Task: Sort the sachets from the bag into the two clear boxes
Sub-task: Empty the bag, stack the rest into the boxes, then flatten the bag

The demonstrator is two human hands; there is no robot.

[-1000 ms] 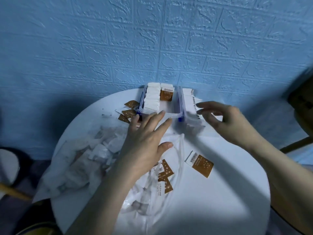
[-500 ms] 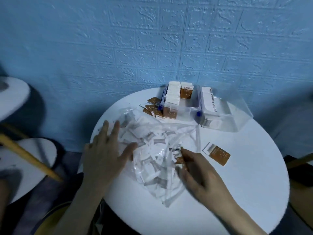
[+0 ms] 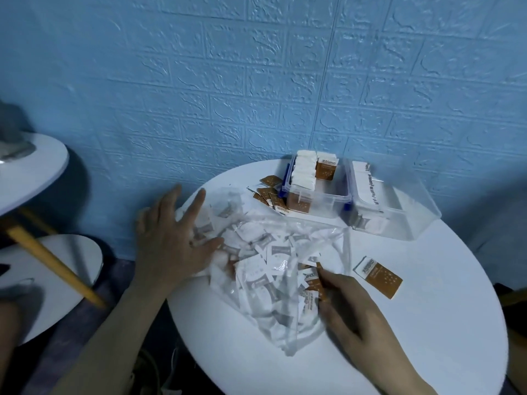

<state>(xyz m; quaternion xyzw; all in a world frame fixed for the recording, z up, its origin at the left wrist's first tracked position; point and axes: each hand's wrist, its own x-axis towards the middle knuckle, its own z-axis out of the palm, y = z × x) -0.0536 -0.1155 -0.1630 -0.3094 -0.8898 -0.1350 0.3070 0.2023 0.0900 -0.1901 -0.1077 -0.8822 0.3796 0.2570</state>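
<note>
Left hand (image 3: 174, 240), fingers spread flat, pins the clear sachet bag (image 3: 273, 269) steady; right hand (image 3: 349, 306) pinches a brown sachet (image 3: 315, 279) at the bag's mouth

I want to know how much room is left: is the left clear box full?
Not full. The left clear box holds one row of white sachets along its left side; the right side is mostly bare.

Desk (image 3: 399, 323): round and white, by a blue wall (image 3: 256, 81).
Bag (image 3: 265, 269): clear, lying flat, full of white sachets.
Left hand (image 3: 174, 238): fingers spread, pressing on the bag.
Right hand (image 3: 350, 306): pinching a brown sachet (image 3: 315, 282) at the bag's edge.
Boxes: left box (image 3: 316, 192) holds rows of sachets; right box (image 3: 390, 206) is touching it.
Loose brown sachet (image 3: 377, 276): on the desk, near the right hand.
</note>
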